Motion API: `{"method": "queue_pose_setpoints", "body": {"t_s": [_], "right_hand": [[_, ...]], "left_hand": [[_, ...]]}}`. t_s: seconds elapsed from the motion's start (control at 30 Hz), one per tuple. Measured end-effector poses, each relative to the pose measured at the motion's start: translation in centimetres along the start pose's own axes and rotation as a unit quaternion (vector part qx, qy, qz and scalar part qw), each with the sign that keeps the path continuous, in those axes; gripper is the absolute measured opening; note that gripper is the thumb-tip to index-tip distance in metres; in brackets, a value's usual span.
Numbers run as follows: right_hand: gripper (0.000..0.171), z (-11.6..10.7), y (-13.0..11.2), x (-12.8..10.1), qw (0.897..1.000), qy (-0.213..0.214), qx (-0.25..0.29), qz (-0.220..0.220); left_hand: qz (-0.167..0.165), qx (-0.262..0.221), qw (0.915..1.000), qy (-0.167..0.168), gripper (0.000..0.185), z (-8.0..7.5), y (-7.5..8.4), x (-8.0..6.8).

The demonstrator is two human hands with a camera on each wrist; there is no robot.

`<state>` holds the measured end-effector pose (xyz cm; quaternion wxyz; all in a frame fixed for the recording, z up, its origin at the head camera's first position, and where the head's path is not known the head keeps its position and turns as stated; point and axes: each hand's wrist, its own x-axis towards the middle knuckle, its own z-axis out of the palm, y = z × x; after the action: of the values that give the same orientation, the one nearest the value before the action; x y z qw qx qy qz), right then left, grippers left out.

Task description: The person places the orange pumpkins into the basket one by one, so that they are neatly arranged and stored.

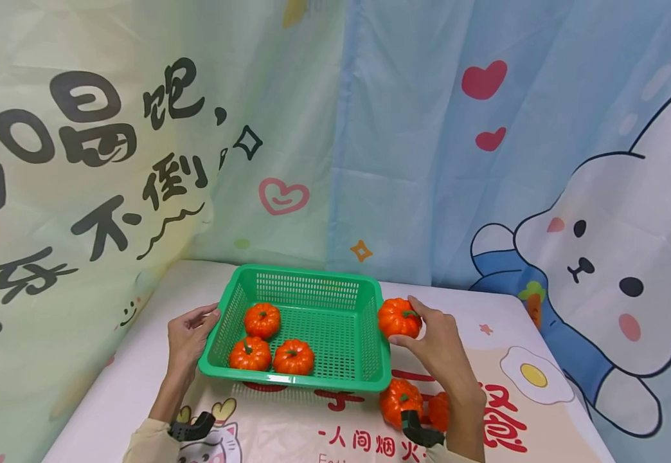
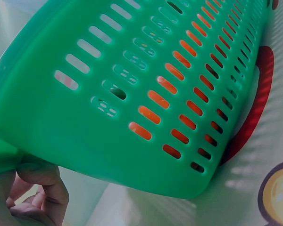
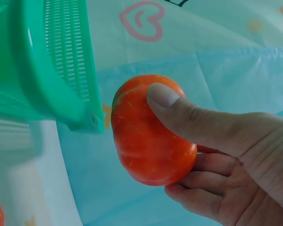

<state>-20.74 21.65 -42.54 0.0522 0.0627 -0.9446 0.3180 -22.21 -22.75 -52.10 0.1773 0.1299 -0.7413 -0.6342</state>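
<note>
A green slotted basket [image 1: 303, 382] stands on the table with three small orange pumpkins inside: one at the back left [image 1: 262, 319] and two at the front [image 1: 250, 354] [image 1: 293, 357]. My left hand [image 1: 189, 331] grips the basket's left rim [image 2: 19, 155], fingers curled under its edge. My right hand [image 1: 436, 344] holds a fourth pumpkin [image 1: 398, 317] [image 3: 148, 132] between thumb and fingers, just above the basket's right rim [image 3: 61, 94]. Two more pumpkins [image 1: 400, 400] [image 1: 438, 411] lie on the table by my right wrist.
The table wears a printed cloth [image 1: 544, 411] with a fried egg picture [image 1: 532, 375] at the right. Cartoon curtains [image 1: 428, 128] hang close behind the table and along its left side.
</note>
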Motion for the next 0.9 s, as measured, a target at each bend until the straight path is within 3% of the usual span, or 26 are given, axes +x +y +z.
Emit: {"method": "queue_pose_setpoints", "body": {"t_s": [0.9], "right_hand": [[0.083, 2.9, -2.6, 1.8, 0.997, -0.006, 0.024, -0.071]], "left_hand": [[0.000, -0.003, 1.0000, 0.001, 0.034, 0.1, 0.1, -0.1]]}}
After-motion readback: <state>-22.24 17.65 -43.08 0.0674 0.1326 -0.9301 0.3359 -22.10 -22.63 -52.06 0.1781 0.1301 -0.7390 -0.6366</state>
